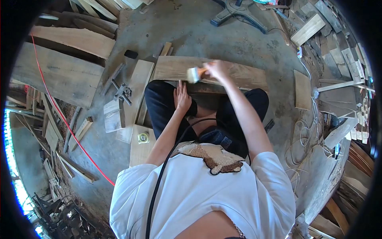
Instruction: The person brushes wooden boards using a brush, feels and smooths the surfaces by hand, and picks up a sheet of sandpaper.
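My right hand [217, 71] is closed around the orange handle of a flat paintbrush [194, 75]. The pale bristles point left, over a long wooden board [246, 76] lying across in front of my legs. Motion blurs the hand and brush slightly. My left hand [182, 97] lies flat beside my bent left knee, its fingers stretched toward the near edge of the board. Nothing shows in it. Whether its fingertips touch the wood, I cannot tell.
Another plank [140, 83] runs along my left side, near a round tape roll [143, 138]. A metal clamp-like tool [122, 93] lies farther left. A red hose [65, 121] crosses the floor. White cable [304, 133] coils at right, beside scrap wood [338, 55]. A stand base [238, 16] stands ahead.
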The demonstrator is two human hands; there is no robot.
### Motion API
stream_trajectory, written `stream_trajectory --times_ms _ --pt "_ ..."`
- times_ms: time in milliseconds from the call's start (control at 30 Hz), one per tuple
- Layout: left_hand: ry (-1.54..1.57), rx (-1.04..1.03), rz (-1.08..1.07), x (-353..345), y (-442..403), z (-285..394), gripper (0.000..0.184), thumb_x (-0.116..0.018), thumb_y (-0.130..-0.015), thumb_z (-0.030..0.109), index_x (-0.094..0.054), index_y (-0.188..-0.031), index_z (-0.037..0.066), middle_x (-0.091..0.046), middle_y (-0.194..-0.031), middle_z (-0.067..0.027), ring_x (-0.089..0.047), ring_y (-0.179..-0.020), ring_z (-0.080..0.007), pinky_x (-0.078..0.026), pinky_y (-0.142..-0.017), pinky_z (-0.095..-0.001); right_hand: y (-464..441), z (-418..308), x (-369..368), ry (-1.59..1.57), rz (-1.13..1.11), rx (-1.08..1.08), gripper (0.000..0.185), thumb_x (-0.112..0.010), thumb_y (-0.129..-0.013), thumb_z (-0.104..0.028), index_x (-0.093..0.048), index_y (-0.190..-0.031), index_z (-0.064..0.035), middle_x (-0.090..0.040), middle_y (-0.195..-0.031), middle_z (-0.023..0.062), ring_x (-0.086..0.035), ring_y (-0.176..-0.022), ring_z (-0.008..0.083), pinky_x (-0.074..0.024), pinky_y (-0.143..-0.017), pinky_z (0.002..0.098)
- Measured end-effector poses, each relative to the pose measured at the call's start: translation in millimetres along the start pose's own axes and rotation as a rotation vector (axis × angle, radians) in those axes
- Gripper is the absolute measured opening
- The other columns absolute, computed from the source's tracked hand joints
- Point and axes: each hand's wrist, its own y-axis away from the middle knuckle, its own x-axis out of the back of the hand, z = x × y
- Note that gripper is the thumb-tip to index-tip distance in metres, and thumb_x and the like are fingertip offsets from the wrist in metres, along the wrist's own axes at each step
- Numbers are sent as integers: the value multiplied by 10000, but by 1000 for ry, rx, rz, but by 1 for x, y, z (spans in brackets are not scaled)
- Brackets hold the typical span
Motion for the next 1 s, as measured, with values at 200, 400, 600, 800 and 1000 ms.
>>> stream_trajectory --times_ms 200,400,600,800,1000 --pt "-25 10 55 -6 -1 2 685 -540 -701 135 -298 -1321 -25 -134 -1455 -173 -234 -1311 -285 -229 -1037 -434 31 124 198 361 283 -383 315 -607 -779 -338 -661 -640 -61 -627 -530 21 -602 -474 112 -482 -503 281" --pt "-72 13 28 0 0 8 700 -546 -694 149 -298 -1325 -25 -98 -1460 -182 -236 -1307 -292 -227 -1032 -448 62 67 201 879 410 -491 275 -529 -799 -251 -666 -925 -49 -625 -1009 178 -610 -950 309 -504 -780 403" --pt "-145 31 -50 4 -1 10 680 -563 -710 179 -324 -1313 -22 -66 -1462 -181 -242 -1301 -292 -235 -1031 -437 2 -25 41 673 202 -56 211 -540 -749 -179 -676 -777 -20 -644 -826 202 -640 -798 333 -516 -697 407" --pt "-130 -10 -23 6 0 1 656 -551 -702 154 -346 -1301 -17 -118 -1457 -177 -225 -1318 -276 -250 -1031 -425 -41 -74 -62 519 148 260 283 -544 -795 -285 -660 -804 -27 -655 -770 161 -648 -706 285 -511 -653 396" --pt "-181 2 -39 9 2 5 689 -560 -707 159 -313 -1331 3 -115 -1466 -145 -251 -1303 -231 -230 -1040 -384 -35 -13 7 191 9 -107 342 -608 -793 -402 -680 -823 -69 -656 -623 11 -536 -480 82 -417 -476 238"
